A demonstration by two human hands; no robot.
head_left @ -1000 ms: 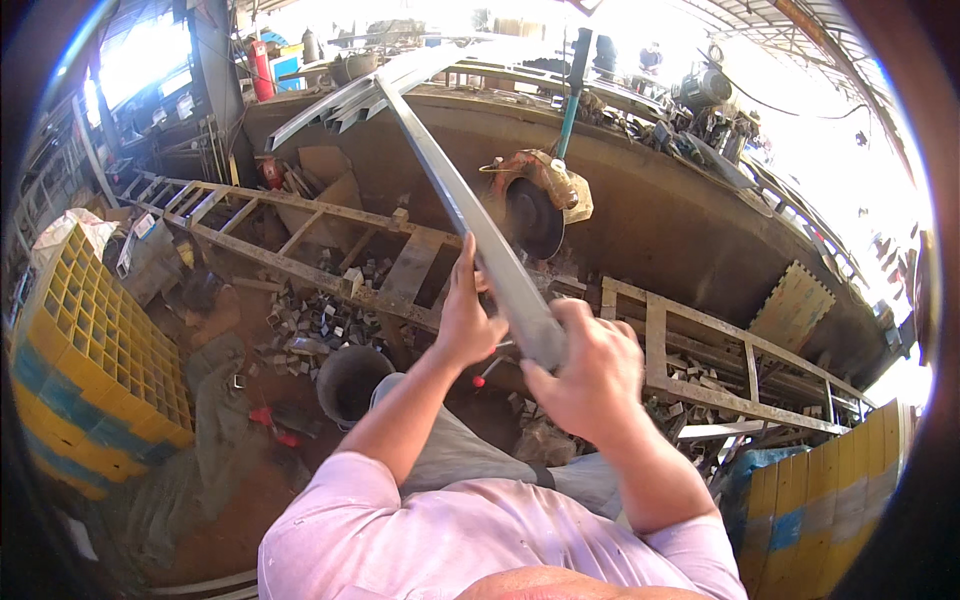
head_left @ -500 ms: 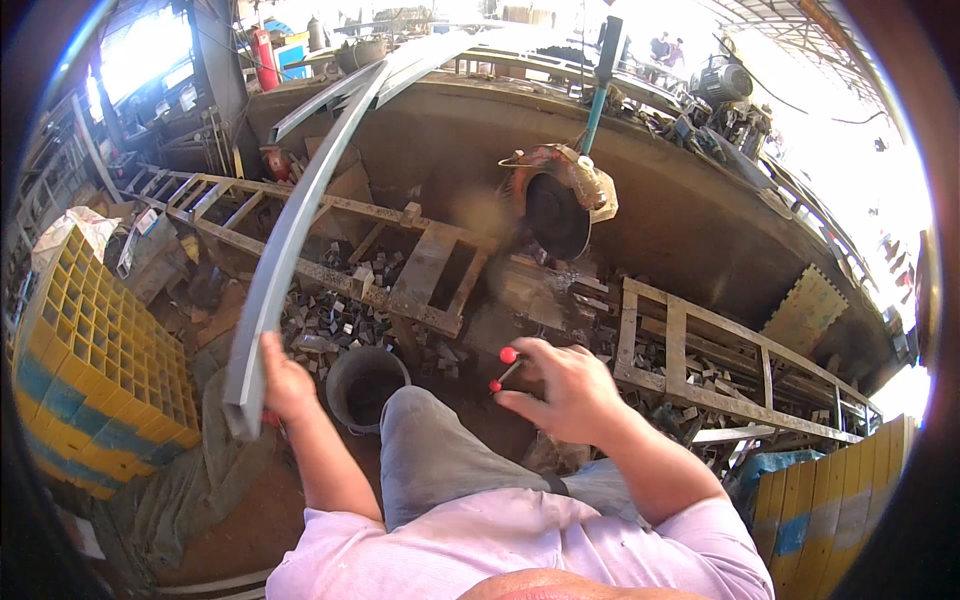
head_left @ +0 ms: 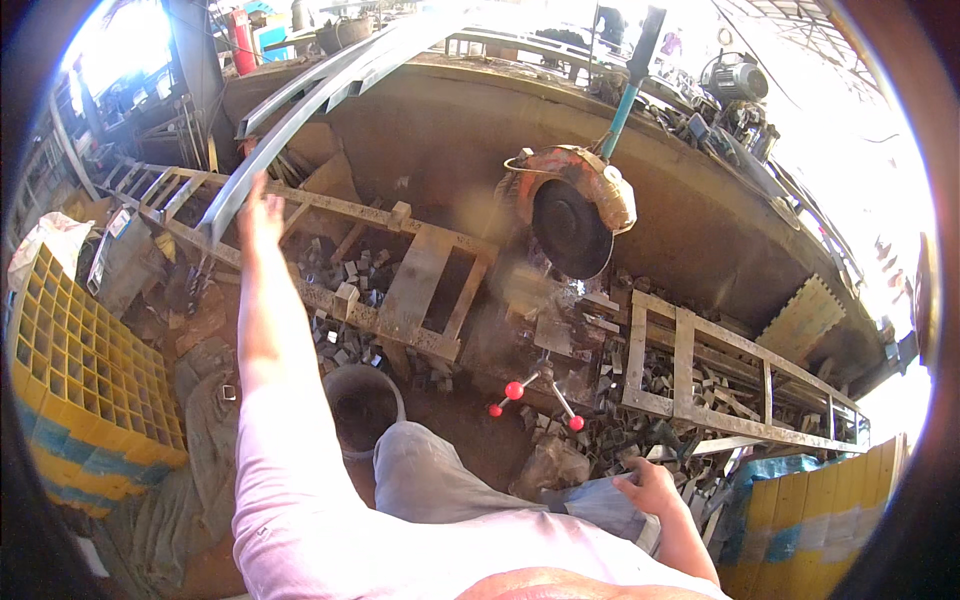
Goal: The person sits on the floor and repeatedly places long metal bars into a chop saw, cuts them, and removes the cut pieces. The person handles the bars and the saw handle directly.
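My left arm is stretched out to the far left, and my left hand (head_left: 262, 215) is closed at the near end of a long grey metal tube (head_left: 285, 130). The tube slants up toward other lengths at the back. My right hand (head_left: 652, 488) is low at the right beside my thigh, holding nothing, its thumb apart from the fingers. In front of me, a spoked clamp handle with red knobs (head_left: 543, 375) stands free of both hands. Above it hangs a cut-off saw (head_left: 572, 220) with a dark round disc and a teal lever (head_left: 622, 115).
A metal roller frame (head_left: 420, 285) lies left of the saw, another frame (head_left: 684, 365) right. Cut-off pieces (head_left: 350, 290) lie heaped around them. A grey bucket (head_left: 400, 400) stands by my knee. Yellow gridded stacks (head_left: 90, 370) flank me at left, yellow boards (head_left: 820, 520) at right.
My left hand has moved forward with the tube, whose near end is now farther from me. My right hand has let go of the red-knobbed handle and dropped back to the lower right.
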